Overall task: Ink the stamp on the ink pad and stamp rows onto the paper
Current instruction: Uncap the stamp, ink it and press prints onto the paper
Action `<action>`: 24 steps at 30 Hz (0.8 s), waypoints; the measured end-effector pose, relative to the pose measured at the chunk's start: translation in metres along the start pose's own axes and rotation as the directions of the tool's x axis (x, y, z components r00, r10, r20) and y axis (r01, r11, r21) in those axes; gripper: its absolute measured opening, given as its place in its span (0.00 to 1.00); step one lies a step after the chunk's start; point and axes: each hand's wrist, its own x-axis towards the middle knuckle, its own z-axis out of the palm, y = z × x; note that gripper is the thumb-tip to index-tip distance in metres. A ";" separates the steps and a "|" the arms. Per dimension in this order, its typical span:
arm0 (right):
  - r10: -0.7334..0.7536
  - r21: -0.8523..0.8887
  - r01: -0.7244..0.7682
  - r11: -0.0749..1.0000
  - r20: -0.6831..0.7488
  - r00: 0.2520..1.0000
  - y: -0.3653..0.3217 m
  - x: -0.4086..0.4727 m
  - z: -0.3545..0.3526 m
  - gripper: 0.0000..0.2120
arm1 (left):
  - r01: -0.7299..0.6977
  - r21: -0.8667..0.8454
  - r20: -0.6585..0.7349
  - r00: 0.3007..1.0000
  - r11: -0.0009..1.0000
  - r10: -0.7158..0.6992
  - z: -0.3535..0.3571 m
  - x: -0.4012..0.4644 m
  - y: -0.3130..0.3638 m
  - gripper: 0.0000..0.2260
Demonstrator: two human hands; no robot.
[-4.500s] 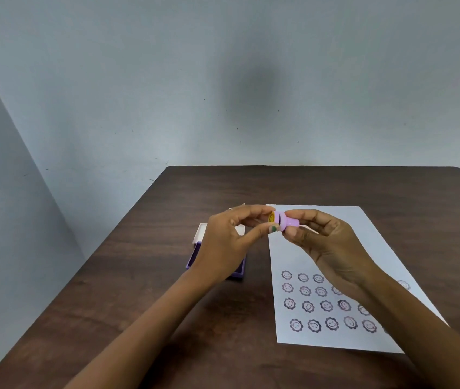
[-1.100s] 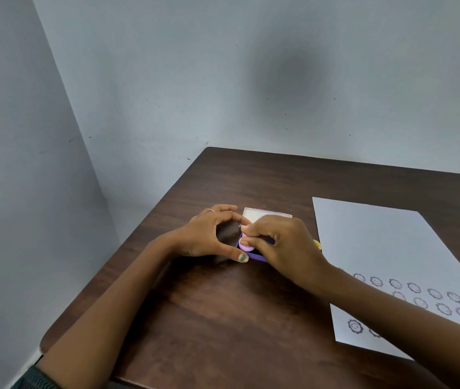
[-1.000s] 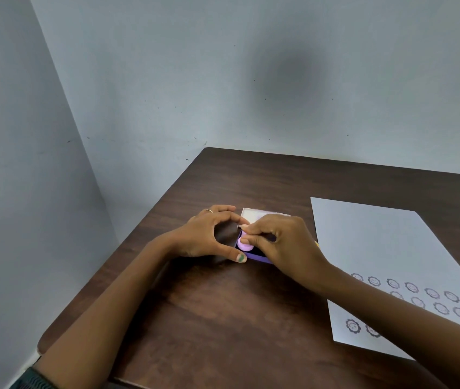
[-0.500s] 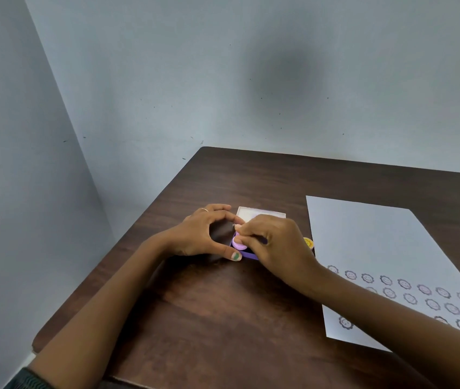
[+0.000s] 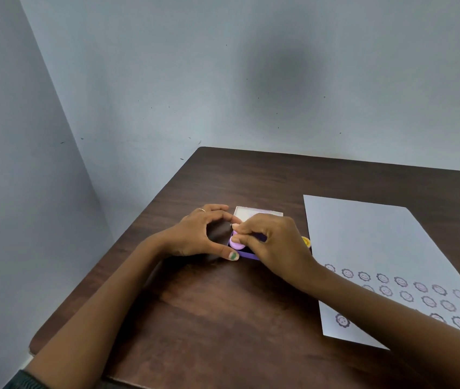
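Crowded around the ink pad, open table elsewhere

Both hands close over the ink pad point(image 5: 247, 255): left hand point(image 5: 195, 237) blocks its left side, right hand point(image 5: 275, 244) its right; the upright white lid point(image 5: 258, 212) bars the far edge; the paper point(image 5: 377, 248) lies flat to the right; bare table point(image 5: 217, 318) near and far.

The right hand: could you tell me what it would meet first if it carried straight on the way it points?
The right hand points down, pinching the stamp, so the stamp would press into the ink pad directly beneath; whether they already touch is unclear.
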 end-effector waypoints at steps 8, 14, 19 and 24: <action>-0.007 -0.011 0.007 1.000 -0.003 1.000 0.000 -0.002 0.001 0.08 | 0.005 0.003 -0.002 1.000 1.000 -0.005 0.000 0.000 -0.001 0.27; -0.016 -0.022 0.017 1.000 0.009 1.000 -0.002 -0.002 0.001 0.08 | 0.003 -0.004 0.002 1.000 1.000 -0.003 0.000 0.000 -0.001 0.27; 0.049 0.011 -0.049 0.999 -0.049 0.998 0.000 0.000 0.001 0.08 | 0.007 0.003 0.000 1.000 1.000 -0.007 0.000 0.001 -0.001 0.27; 0.050 0.040 -0.048 0.998 -0.050 0.997 0.001 0.002 -0.001 0.08 | 0.010 0.012 -0.001 1.000 1.000 -0.010 0.000 0.000 0.000 0.27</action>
